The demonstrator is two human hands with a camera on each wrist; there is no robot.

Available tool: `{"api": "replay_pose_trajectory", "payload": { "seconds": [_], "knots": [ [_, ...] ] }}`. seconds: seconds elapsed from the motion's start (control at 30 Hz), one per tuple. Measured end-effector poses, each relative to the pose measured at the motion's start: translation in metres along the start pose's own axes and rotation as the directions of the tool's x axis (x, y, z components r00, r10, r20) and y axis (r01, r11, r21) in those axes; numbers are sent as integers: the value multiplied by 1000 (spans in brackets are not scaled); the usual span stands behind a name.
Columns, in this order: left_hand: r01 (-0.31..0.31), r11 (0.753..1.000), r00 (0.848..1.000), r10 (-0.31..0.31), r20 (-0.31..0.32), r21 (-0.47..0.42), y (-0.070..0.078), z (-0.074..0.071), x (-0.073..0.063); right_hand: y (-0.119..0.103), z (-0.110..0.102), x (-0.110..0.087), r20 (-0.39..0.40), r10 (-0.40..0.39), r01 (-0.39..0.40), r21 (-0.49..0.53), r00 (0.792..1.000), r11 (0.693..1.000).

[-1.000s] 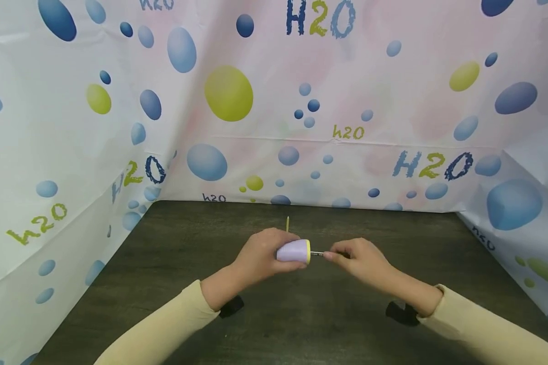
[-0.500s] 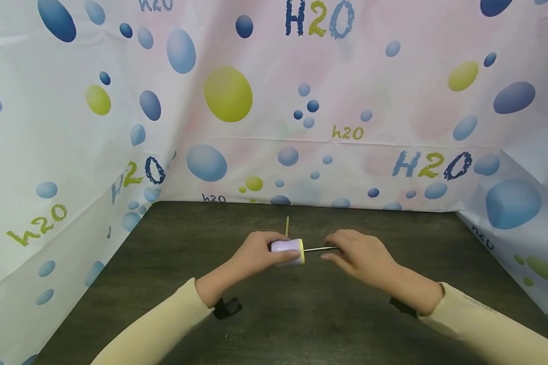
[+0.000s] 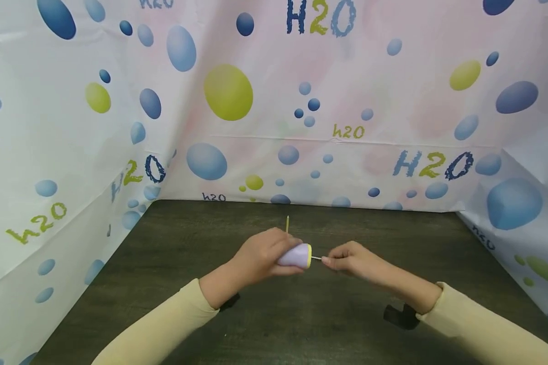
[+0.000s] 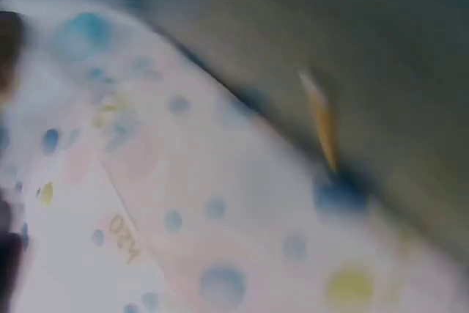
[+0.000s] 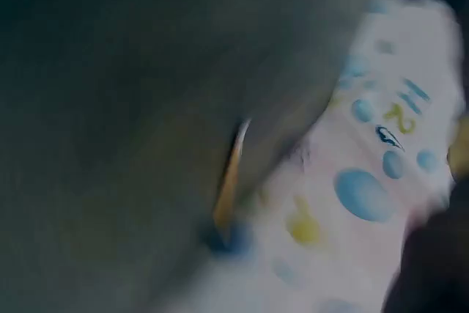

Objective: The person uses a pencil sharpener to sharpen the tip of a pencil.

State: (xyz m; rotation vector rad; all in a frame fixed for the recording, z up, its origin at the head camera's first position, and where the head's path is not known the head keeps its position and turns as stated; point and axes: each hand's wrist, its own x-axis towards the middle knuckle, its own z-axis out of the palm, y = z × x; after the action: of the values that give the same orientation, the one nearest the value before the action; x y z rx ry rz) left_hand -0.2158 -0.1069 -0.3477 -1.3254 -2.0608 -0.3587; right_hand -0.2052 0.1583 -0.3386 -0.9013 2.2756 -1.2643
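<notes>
In the head view, my left hand (image 3: pixel 263 256) grips a lavender tapered cylinder (image 3: pixel 296 257), held sideways with its yellow-rimmed end facing right. A thin, pencil-like grey stick (image 3: pixel 316 258) comes out of that end. My right hand (image 3: pixel 353 260) pinches the stick's outer end between thumb and fingers, close to the rim. How far the stick runs inside the cylinder is hidden. Behind the left hand, a slim yellow pencil-like stick (image 3: pixel 287 224) points toward the back wall. Both wrist views are blurred; that yellow stick (image 4: pixel 322 126) appears in each, but the held things do not.
The dark wooden table (image 3: pixel 274 324) spreads under both hands. A white sheet with blue and green dots (image 3: pixel 274 101) hangs behind it and along both sides. Dark straps (image 3: pixel 401 317) sit at the wrists, below the pale sleeves (image 3: pixel 164 324).
Half a second ago the right hand's fingers were spread along a longer visible stretch of the grey stick; now they pinch it nearer the rim. The left hand and cylinder have tilted and shifted slightly right.
</notes>
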Motion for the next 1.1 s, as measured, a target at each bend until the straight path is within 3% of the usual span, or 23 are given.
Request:
{"api": "replay_pose_trajectory", "payload": {
  "seconds": [0.07, 0.1, 0.13, 0.2, 0.23, 0.27, 0.3, 0.33, 0.37, 0.43, 0.47, 0.5, 0.53, 0.57, 0.6, 0.67, 0.7, 0.73, 0.8, 0.87, 0.9, 1.0, 1.1],
  "knots": [
    [-216, 957, 965, 239, -107, 193, -2, 3, -3, 0, -6, -2, 215, 213, -267, 265, 953, 926],
    [-248, 946, 954, 276, -117, 209, -2, 3, -4, 1, -8, -3, 277, 252, -334, 307, 927, 891],
    [-240, 950, 958, 264, -108, 198, -1, 3, -5, 0, -8, -3, 296, 264, -353, 304, 918, 885],
    [-109, 991, 993, 111, -25, 73, 1, 2, -6, -1, -7, -4, 212, 207, -249, 194, 955, 949],
    [14, 999, 999, -13, 41, -32, 3, 2, -6, -2, -6, -4, 119, 151, -160, 70, 981, 985],
    [166, 977, 981, -150, 123, -135, 3, 1, -5, -3, -5, -5, 21, 60, -58, -96, 998, 994],
    [326, 920, 936, -282, 209, -218, 4, 1, -4, -3, -3, -6, -62, -63, 42, -290, 996, 956],
    [474, 835, 870, -395, 295, -279, 4, 0, -3, -2, -1, -6, -119, -202, 121, -483, 972, 867],
    [601, 730, 790, -484, 376, -325, 3, -1, -1, -1, 0, -6, -147, -348, 175, -648, 926, 741],
    [761, 530, 647, -579, 496, -375, 1, -1, 2, 2, 3, -4, -133, -612, 204, -870, 780, 450],
    [803, 458, 596, -597, 537, -382, -1, -2, 4, 4, 4, -3, -103, -711, 193, -927, 695, 323],
    [825, 414, 565, -601, 566, -384, -1, -2, 5, 6, 4, -1, -68, -779, 187, -955, 623, 233],
    [839, 385, 543, -598, 589, -383, -2, -2, 6, 8, 5, 0, -42, -818, 183, -967, 573, 179],
    [840, 384, 543, -589, 599, -383, -2, -3, 6, 9, 6, 0, -31, -837, 188, -970, 546, 158],
    [832, 399, 555, -577, 599, -386, -1, -3, 7, 10, 6, 0, -32, -840, 189, -969, 542, 159],
    [804, 448, 593, -564, 575, -391, 1, -3, 7, 10, 8, -3, -64, -799, 213, -948, 598, 236],
    [779, 491, 625, -556, 548, -391, 3, -3, 7, 9, 8, -5, -93, -749, 227, -922, 656, 313],
    [747, 543, 661, -544, 517, -383, 4, -4, 7, 7, 8, -8, -125, -672, 237, -876, 730, 420],
    [652, 681, 746, -500, 439, -332, 7, -5, 7, 1, 5, -11, -166, -456, 218, -706, 874, 674],
    [539, 800, 825, -438, 358, -263, 9, -7, 6, -3, 1, -12, -157, -231, 130, -479, 960, 868],
    [478, 849, 859, -399, 319, -226, 10, -7, 6, -5, -2, -12, -141, -135, 74, -370, 981, 926],
    [314, 939, 937, -283, 203, -142, 10, -8, 3, -7, -8, -11, -69, 1, -12, -155, 998, 988],
    [195, 976, 979, -187, 86, -94, 8, -6, 1, -9, -11, -9, -36, 33, -36, -82, 999, 996]
  ]
}}
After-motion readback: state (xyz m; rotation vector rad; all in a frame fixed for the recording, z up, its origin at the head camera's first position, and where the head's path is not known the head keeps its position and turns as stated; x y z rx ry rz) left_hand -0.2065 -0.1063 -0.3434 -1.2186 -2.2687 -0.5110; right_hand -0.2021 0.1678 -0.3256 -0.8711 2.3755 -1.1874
